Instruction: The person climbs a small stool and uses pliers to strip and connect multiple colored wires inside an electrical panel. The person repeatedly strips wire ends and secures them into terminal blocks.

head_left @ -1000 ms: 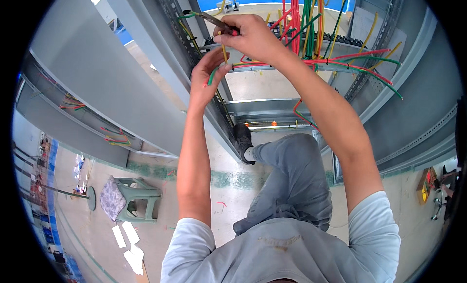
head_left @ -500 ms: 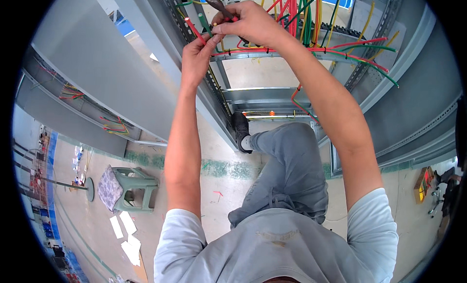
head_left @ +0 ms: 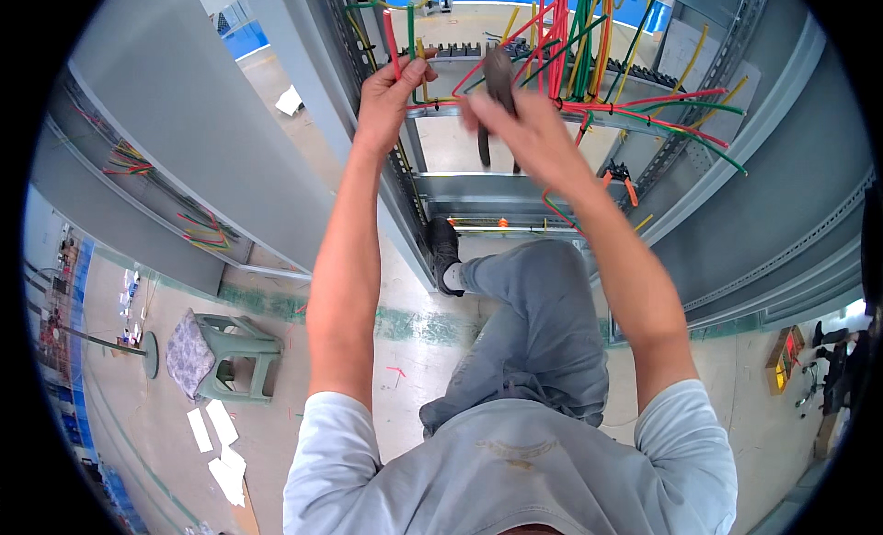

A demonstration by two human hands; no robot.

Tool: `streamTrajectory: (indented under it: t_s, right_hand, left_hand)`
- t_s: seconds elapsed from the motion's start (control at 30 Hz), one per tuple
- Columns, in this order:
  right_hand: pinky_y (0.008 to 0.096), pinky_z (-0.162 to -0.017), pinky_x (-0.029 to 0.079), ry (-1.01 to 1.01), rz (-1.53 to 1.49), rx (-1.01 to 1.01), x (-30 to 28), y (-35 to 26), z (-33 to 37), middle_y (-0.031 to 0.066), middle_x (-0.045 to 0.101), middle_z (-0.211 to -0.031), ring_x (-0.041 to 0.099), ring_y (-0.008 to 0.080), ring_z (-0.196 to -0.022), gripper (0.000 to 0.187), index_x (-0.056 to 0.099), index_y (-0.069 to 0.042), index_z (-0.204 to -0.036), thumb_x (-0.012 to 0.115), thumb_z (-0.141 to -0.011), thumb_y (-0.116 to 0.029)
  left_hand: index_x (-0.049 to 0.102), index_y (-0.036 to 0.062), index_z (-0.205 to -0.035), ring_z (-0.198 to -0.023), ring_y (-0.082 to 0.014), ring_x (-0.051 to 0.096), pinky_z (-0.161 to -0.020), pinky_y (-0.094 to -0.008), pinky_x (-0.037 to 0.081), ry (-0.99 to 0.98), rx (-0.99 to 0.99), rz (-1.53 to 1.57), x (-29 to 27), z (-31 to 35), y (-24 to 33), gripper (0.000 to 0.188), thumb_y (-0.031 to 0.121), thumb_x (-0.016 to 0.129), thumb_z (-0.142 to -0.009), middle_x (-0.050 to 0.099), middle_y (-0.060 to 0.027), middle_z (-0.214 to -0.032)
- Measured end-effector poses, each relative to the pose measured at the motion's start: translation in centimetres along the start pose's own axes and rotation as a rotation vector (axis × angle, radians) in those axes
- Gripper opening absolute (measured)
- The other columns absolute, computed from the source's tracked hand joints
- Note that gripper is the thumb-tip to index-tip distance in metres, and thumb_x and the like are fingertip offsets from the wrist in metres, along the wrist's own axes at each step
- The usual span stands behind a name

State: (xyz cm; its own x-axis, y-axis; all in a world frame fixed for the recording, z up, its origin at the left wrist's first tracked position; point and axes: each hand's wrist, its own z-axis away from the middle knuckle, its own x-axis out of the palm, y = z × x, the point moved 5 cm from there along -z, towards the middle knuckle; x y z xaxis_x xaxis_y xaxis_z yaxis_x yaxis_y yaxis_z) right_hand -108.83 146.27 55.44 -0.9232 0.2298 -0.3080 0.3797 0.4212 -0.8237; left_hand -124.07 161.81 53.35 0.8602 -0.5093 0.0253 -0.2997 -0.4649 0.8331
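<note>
My left hand (head_left: 391, 103) is at the left upright of a grey metal cabinet frame. Its thumb and fingers are closed around a red wire (head_left: 391, 40), whose end points up. A green wire (head_left: 411, 43) and a short yellow wire (head_left: 422, 70) stand right beside the fingertips. My right hand (head_left: 533, 135), blurred by motion, grips dark-handled pliers (head_left: 498, 80) in front of the horizontal rail, apart from the left hand. How far the pliers' jaws are parted cannot be made out.
Red, green and yellow wires (head_left: 579, 47) hang in bundles at the top centre. More are tied along the rail (head_left: 441, 110) and stick out right. An orange-handled tool (head_left: 621, 181) sits inside the frame. Grey panels flank both sides; a green stool (head_left: 241, 356) stands at lower left.
My right hand has moved away from the left hand, right and downward, with the pliers. My left hand stays by the upright wires. The orange-handled tool has come into sight.
</note>
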Motion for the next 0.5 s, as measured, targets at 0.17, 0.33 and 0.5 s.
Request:
streamTrajectory:
  t_s: [0.17,0.33,0.5]
  right_hand:
    - [0.0286,-0.072,0.051,-0.353,-0.186,0.611,3.2,11.2,15.6,0.0019,0.071,-0.085,0.063,0.0102,-0.084,0.048,0.073,-0.005,-0.095,0.057,-0.102,-0.049]
    - [0.0293,-0.067,0.056,-0.500,-0.523,0.660,4.1,7.3,15.6,0.0060,0.071,-0.102,0.066,0.0128,-0.090,0.046,0.070,-0.004,-0.113,0.058,-0.101,-0.047]
    - [0.0316,-0.070,0.056,-0.571,-0.488,0.664,6.4,8.7,19.7,0.0081,0.070,-0.102,0.065,0.0156,-0.094,0.052,0.070,-0.001,-0.116,0.058,-0.101,-0.050]
  left_hand:
    - [0.070,0.0021,-0.123,-0.094,-0.0074,0.055,-0.089,-0.0249,0.041,-0.020,-0.020,-0.032,0.9,-0.7,0.0,0.041,0.037,0.060,-0.104,0.067,0.0020,-0.096]
    - [0.071,0.0006,-0.118,-0.093,-0.0093,0.056,-0.087,-0.0269,0.042,0.032,-0.042,0.021,0.3,-0.3,-0.9,0.038,0.035,0.063,-0.103,0.068,0.0004,-0.098]
    - [0.072,0.0019,-0.116,-0.093,-0.0102,0.056,-0.088,-0.0289,0.042,0.020,-0.054,0.004,0.9,-0.7,-0.5,0.039,0.037,0.062,-0.103,0.068,-0.0001,-0.101]
